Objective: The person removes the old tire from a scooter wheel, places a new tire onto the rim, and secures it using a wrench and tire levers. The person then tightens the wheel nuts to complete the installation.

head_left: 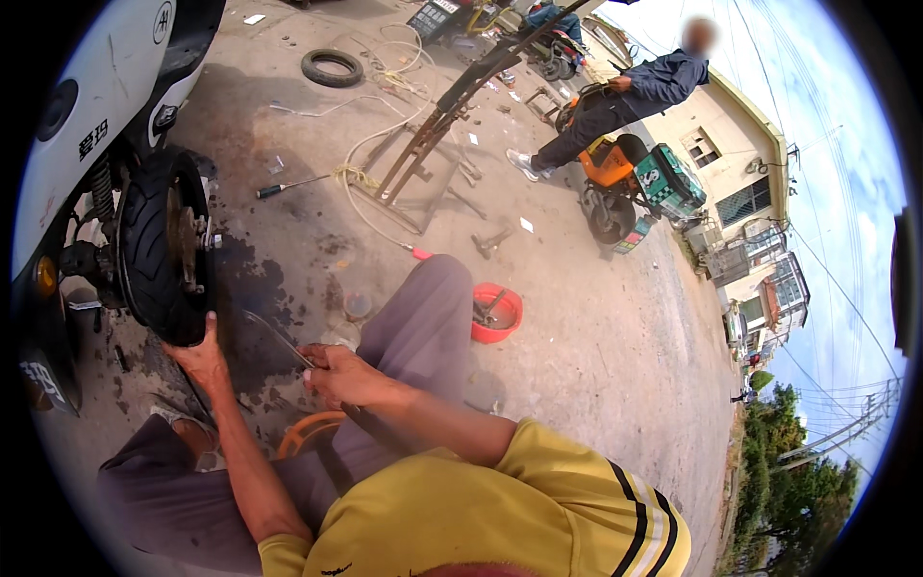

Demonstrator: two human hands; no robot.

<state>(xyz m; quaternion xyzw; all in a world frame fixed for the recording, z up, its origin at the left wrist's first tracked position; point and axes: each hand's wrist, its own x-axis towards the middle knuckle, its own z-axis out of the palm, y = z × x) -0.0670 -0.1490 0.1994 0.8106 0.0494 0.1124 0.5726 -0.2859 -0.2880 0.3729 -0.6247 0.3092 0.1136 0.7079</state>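
The black tire is on the wheel of a white scooter at the left, with the hub and axle nut facing right. My left hand grips the tire's lower edge, thumb against the rubber; the other fingers are partly hidden. My right hand is closed around one end of a thin, curved metal lever. Its free end points up and left toward the wheel, apart from the tire.
A screwdriver, metal stand, pale hose and loose tire lie or stand ahead. Beside my knee sits a red bowl with tools. Farther right, a person stands by an orange scooter.
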